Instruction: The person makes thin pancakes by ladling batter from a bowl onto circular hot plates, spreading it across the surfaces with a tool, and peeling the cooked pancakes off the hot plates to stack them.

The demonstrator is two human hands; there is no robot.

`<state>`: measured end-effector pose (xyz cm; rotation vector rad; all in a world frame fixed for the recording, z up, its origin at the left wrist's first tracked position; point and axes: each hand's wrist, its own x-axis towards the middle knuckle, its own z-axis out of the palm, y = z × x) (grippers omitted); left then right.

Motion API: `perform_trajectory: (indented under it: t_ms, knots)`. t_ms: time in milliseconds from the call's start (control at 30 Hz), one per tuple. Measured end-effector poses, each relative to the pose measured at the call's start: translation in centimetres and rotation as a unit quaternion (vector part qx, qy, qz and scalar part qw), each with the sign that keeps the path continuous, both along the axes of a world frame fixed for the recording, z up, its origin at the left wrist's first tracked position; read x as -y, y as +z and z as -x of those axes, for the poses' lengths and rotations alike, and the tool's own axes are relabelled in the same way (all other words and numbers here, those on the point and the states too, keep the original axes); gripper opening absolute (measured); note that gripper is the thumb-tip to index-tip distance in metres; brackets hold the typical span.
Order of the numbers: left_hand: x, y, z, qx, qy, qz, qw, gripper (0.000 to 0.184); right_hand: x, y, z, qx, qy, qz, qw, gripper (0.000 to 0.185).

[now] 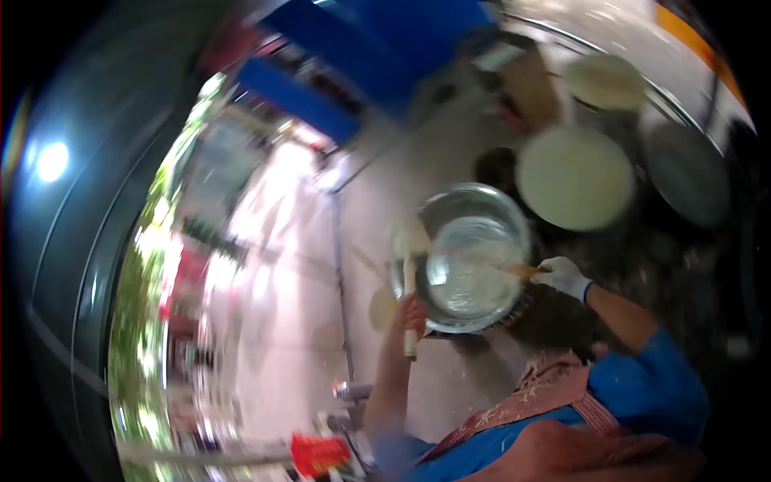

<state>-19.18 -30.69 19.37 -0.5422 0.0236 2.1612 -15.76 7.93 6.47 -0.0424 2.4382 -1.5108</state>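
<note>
You are holding a pale wooden tool point(409, 277) in your left hand point(414, 313), its fingers curled around the handle, beside a metal basin point(506, 213), while your gloved right hand point(564, 278) is pinching a brown stick point(520, 270), which is extending, blurred, over this basin.

Left hand point(414, 313) and right hand point(565, 278), both curled

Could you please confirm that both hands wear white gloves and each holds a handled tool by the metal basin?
Not quite: the head view shows a white glove on the right hand only; the left hand is bare. Each hand does hold a handled tool by the metal basin.
</note>
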Motion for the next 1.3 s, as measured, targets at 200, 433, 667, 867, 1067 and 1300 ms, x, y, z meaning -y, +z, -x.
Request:
perform_trajectory:
  t_ms: [200,433,667,867,1067,1300]
  knots:
    - [-8.5,-1.1,1.0,-0.162,-0.124,0.040,0.978,0.021,-9.3,5.7,-9.8,-0.094,-0.182,-0.090,0.975,0.036]
    - [-29.1,-4.1,0.2,-0.094,-0.197,0.045,0.975,0.020,-19.0,-1.2,-17.2,-0.049,-0.293,-0.026,0.954,0.040]
    - [-52.1,-10.7,-3.9,0.193,-0.300,-0.185,0.916,0.026,-30.1,-4.7,-36.9,-0.099,-0.401,-0.314,0.855,0.028]
    - [-67.8,-9.9,-0.7,0.000,-0.409,-0.042,0.911,0.019,-41.1,1.2,-38.2,0.050,-0.614,-0.256,0.745,0.034]
    - [-80.4,-13.2,2.0,-0.566,-0.288,0.344,0.691,0.032,-44.9,2.8,-26.5,-0.042,-0.507,-0.372,0.776,0.025]
    - [-84.6,-21.9,6.1,-0.722,-0.229,0.413,0.506,0.059,-47.8,1.6,-24.1,-0.065,-0.596,-0.231,0.767,0.026]
